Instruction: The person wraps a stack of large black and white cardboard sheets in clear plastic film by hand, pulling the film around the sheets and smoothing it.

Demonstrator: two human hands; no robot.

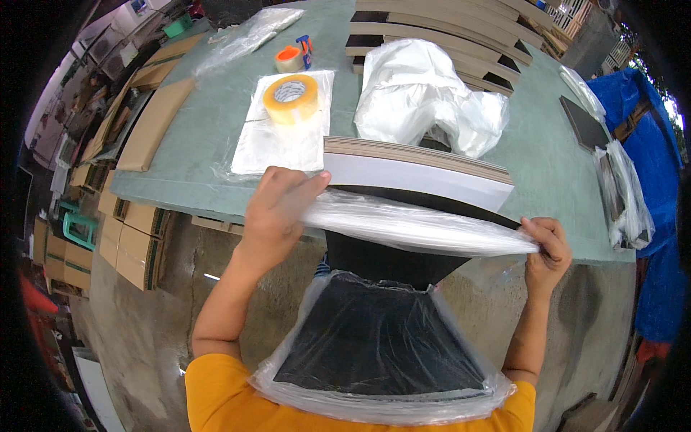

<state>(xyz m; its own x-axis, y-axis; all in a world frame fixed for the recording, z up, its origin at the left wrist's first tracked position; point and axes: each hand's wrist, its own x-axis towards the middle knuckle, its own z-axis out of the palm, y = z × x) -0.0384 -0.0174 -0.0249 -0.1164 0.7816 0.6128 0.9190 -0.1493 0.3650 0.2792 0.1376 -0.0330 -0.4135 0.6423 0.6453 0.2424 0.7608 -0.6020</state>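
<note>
My left hand (270, 216) pinches one end of a clear plastic bag (417, 223), gathered into a thick band. At the band's other end, my right hand (548, 250) grips the plastic with curled fingers. The bunched bag stretches across a black panel (392, 261), which shows above and below it. Directly beyond, a stack of boards (417, 169) with a white side and brown edges sits at the table's near edge. Close to my body, clear film covers a black sheet (381, 338); whether it joins the panel I cannot tell.
On the green table (533, 173), a wide tape roll (290, 99) lies on flat plastic bags (248, 147). Beside these is crumpled white plastic (425, 86), with stacked boards (439, 36) behind. Cardboard (155, 122) stands left; wrapped dark boards (622, 198) and blue tarp (648, 144) are right.
</note>
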